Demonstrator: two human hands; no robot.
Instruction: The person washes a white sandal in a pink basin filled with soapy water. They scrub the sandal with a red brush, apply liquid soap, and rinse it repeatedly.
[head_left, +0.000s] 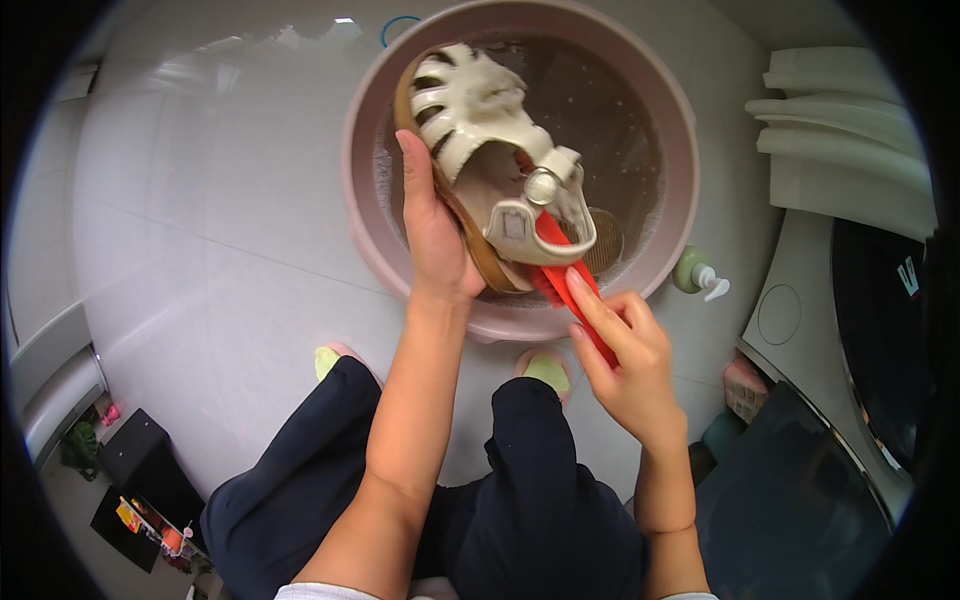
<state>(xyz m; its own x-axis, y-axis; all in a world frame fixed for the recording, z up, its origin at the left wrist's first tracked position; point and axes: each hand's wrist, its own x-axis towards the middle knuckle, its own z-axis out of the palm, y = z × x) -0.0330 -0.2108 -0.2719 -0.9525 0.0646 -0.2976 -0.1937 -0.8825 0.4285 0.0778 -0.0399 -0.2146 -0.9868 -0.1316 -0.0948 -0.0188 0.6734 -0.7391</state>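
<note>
A white strappy sandal (484, 105) with a tan sole is held up over a pink plastic basin (360, 217). My left hand (435, 232) grips it along the side of the sole, thumb on the outer edge. In my right hand (630, 352) is a red brush (581, 296), its handle between thumb and fingers. The brush passes through the sandal's heel opening, and red bristles show below the heel strap. Murky brown water (600, 112) with some foam fills part of the basin. The ribbed sole of another shoe (606, 240) shows in the water behind the heel.
A green pump bottle (694, 270) stands on the tiled floor (225, 195) right of the basin. A blue ring-like piece (394, 26) shows at the basin's far left rim. White and dark appliances (795, 292) line the right side. A black box (146, 457) sits at lower left.
</note>
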